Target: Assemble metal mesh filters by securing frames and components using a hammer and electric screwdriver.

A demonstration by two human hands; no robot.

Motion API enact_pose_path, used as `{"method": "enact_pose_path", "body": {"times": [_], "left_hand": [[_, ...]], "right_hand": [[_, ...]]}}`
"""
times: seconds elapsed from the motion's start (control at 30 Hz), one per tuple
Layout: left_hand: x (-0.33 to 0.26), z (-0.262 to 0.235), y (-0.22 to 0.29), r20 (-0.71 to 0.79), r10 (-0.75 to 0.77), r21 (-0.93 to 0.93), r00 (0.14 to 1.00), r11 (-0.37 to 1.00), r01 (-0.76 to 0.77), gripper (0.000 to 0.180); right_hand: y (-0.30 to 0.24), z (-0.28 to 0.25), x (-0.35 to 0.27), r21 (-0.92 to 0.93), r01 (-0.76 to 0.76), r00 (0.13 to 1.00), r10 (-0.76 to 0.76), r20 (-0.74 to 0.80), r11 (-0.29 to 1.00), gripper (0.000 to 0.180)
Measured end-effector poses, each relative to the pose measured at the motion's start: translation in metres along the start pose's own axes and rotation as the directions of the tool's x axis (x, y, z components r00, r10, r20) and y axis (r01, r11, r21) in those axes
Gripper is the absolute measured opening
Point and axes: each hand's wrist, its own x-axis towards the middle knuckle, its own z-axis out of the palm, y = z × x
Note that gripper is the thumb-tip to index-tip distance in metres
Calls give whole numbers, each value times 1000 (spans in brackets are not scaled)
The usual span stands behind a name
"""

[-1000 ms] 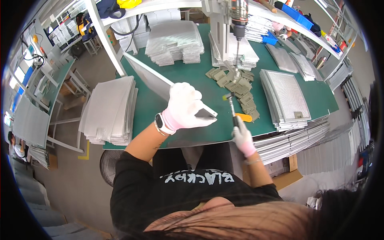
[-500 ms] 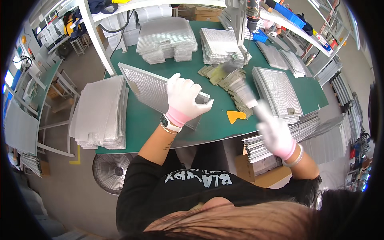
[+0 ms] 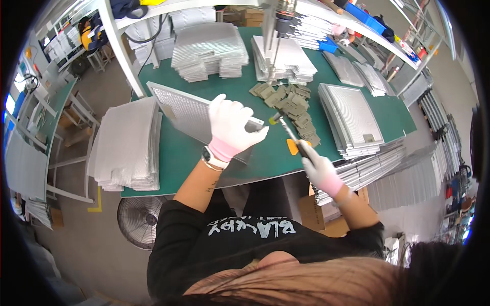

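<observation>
The mesh panel (image 3: 196,115) is clamped at its near corner by the left hand (image 3: 230,125); a hammer (image 3: 288,133) is gripped by the right hand (image 3: 317,168). The panel looks light, thin and bendable, best held by its frame edge.

Factory assembly workshop: green worktop (image 3: 357,109), stacks of metal mesh panels (image 3: 127,145), overhead driver tool (image 3: 278,20), white shelving frame (image 3: 120,46).

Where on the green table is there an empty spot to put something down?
Bare green table shows between the left stack of mesh sheets and the held mesh panel. Another patch lies right of the small grey plates, before the right stack. The back is crowded with stacks.
</observation>
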Motion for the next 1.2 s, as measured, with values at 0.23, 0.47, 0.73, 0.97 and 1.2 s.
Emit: {"method": "enact_pose_path", "body": {"times": [0.23,0.47,0.73,0.97,1.2], "left_hand": [[-28,-36,-12,-257,-48,-486,965,870,-86,26],[-29,-52,-8,-196,4,-915,981,-360,-182,59],[-24,-5,30,435,-393,-876,810,-394,279,49],[-78,49,17,515,-509,-804,689,-9,594,34],[4,200,163,363,310,-677,879,736,21,33]], "right_hand": [[59,117,58,11,262,958,-258,-127,965,60],[62,104,43,670,306,945,-131,-299,677,81],[138,31,-49,811,19,920,307,-243,585,40],[225,-71,-92,776,430,482,609,-630,461,36],[252,-85,-131,618,689,280,647,-709,379,42]]}}
